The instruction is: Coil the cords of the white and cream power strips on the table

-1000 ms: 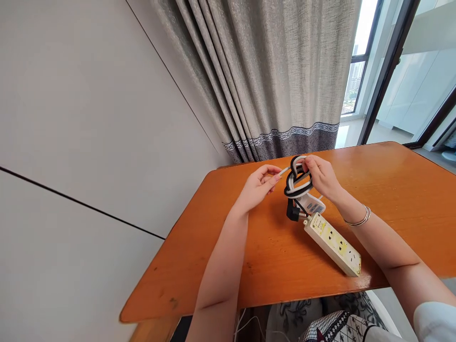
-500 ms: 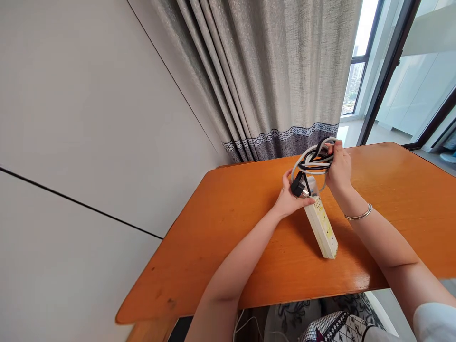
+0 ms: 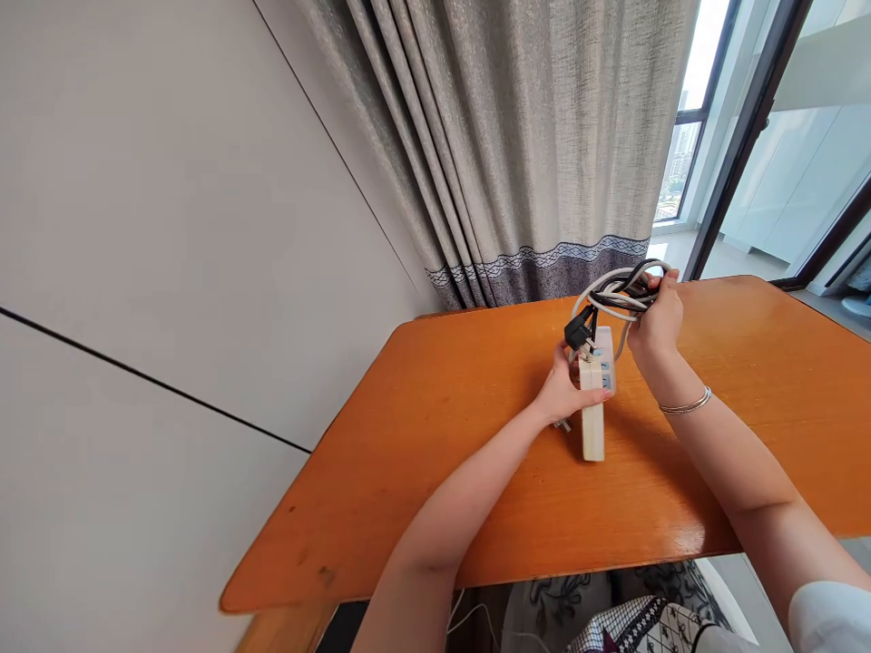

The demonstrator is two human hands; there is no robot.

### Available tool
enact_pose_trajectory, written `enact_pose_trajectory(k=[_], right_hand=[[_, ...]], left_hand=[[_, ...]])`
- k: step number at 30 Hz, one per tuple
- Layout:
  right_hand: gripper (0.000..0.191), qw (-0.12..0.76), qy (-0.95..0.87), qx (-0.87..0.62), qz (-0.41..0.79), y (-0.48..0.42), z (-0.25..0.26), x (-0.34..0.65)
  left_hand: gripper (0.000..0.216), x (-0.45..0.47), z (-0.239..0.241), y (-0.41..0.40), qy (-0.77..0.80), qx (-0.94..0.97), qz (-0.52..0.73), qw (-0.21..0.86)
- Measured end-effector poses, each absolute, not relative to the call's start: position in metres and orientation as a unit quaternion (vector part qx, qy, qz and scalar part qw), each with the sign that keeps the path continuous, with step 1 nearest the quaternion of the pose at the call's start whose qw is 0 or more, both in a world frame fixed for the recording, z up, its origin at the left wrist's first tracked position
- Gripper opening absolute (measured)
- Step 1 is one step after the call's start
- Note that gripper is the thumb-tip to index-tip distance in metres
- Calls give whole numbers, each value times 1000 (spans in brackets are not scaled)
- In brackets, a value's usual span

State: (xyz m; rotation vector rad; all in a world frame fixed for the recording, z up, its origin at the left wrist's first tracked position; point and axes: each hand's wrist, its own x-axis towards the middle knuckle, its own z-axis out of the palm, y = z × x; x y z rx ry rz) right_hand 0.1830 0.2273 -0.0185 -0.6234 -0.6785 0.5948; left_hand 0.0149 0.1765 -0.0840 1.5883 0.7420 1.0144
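My left hand (image 3: 568,392) grips the near end of a cream power strip (image 3: 592,419), which is turned on its side on the orange wooden table (image 3: 476,435). A second, white strip (image 3: 605,355) lies right behind it. My right hand (image 3: 657,322) is closed on a coiled bundle of black and white cables (image 3: 616,295), lifted above the strips. A black plug (image 3: 578,334) hangs from the bundle just above my left hand. A silver bangle (image 3: 684,405) circles my right wrist.
A grey curtain (image 3: 531,145) hangs behind the table's far edge, with a plain wall (image 3: 170,227) to the left. Glass doors with a dark frame (image 3: 741,136) stand at the right. Patterned fabric (image 3: 640,626) and loose wires show under the table's front edge.
My right hand raised the cable bundle up and to the right. My left hand let go of a cable end, took hold of the cream strip and turned it onto its side, end toward me.
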Motion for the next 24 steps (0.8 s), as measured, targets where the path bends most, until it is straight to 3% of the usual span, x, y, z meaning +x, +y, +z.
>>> enact_pose_trajectory(k=[3, 7, 11, 15, 24], right_hand=[[53, 826, -304, -331, 341, 241, -26, 188], [41, 745, -256, -400, 467, 253, -38, 182], [21, 626, -299, -451, 561, 254, -59, 165], [11, 553, -323, -460, 615, 250, -82, 148], [9, 466, -372, -453, 662, 244, -106, 141]], left_hand=[[100, 2, -75, 188, 332, 656, 417, 535], [83, -21, -65, 205, 386, 598, 399, 578], [72, -57, -61, 221, 483, 617, 361, 505], [71, -103, -63, 230, 585, 610, 306, 438], [63, -218, -47, 241, 739, 481, 264, 390]])
